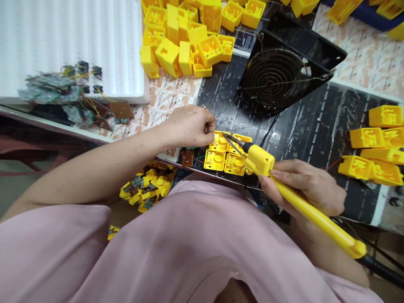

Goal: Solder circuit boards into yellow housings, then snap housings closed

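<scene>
My right hand (pixel 309 185) grips the yellow handle of a soldering iron (pixel 259 160), with a thin metal guide beside its dark tip. The tip points left and reaches over a cluster of small yellow plastic housings (pixel 215 160) at the table's front edge. Metal parts and round perforated patches show inside the housings. At the cluster's upper left corner is my left hand (pixel 192 126), its fingers curled and pressed together; what they pinch, if anything, is hidden. A small brown circuit board (pixel 187 158) with thin wires lies just left of the housings.
A black fan (pixel 274 71) stands behind the housings. More yellow housings are piled at the back (pixel 189 38) and at the right (pixel 372 143). Circuit boards with wires (pixel 59 90) rest on a white foam sheet (pixel 69 33) at left. Below the edge sit yellow parts (pixel 148 185).
</scene>
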The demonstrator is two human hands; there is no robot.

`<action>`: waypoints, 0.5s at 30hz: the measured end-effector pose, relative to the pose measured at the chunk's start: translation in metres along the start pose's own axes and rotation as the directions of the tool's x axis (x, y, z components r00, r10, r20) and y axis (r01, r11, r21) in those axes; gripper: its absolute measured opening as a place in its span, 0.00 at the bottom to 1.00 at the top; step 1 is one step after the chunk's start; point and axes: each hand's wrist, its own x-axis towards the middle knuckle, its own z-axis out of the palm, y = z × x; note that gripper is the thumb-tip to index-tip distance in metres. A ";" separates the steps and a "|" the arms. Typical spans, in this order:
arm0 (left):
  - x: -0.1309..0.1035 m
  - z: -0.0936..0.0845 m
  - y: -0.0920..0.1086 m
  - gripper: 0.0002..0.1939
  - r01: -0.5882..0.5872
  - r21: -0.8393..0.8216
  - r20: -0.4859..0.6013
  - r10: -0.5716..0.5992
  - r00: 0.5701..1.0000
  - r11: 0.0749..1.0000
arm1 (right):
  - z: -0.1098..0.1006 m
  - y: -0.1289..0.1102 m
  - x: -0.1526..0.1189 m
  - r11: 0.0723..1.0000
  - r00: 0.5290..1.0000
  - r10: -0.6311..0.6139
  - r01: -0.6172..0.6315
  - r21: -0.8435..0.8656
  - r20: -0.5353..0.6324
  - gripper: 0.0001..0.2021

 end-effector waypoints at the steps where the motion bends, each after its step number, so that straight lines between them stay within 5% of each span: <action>1: 0.000 0.000 0.000 0.09 0.003 -0.002 0.000 -0.003 1.000 1.000 | 0.002 0.001 -0.001 1.000 1.000 -0.006 0.006 -0.006 0.006 0.12; 9: 0.001 -0.001 0.003 0.06 0.031 -0.005 0.018 -0.031 0.999 0.999 | 0.003 0.003 -0.002 0.999 0.997 -0.034 0.034 -0.001 0.064 0.13; 15: 0.002 -0.003 0.002 0.06 -0.009 -0.001 0.013 0.009 1.000 1.000 | -0.004 0.004 -0.010 0.998 0.997 0.062 -0.063 -0.029 -0.055 0.12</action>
